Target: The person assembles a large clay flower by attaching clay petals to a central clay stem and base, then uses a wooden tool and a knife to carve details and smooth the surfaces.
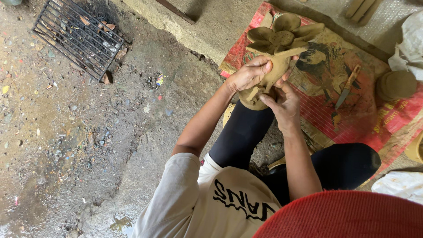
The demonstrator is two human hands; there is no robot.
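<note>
Dirt floor, red sack (379,119) spread out. Left hand (251,74) and right hand (284,105), fingers closed on clay flower piece (277,44) over knee. Steady support likely needed; petals looked fragile.

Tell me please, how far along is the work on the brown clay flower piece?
Done, as it looks: the brown clay flower piece already has shaped petals on a rounded body. In hand: the left hand and right hand press its lower part. Possibly left: the round clay lump lies unused, and the wooden-handled knife rests on the red printed sack.
</note>
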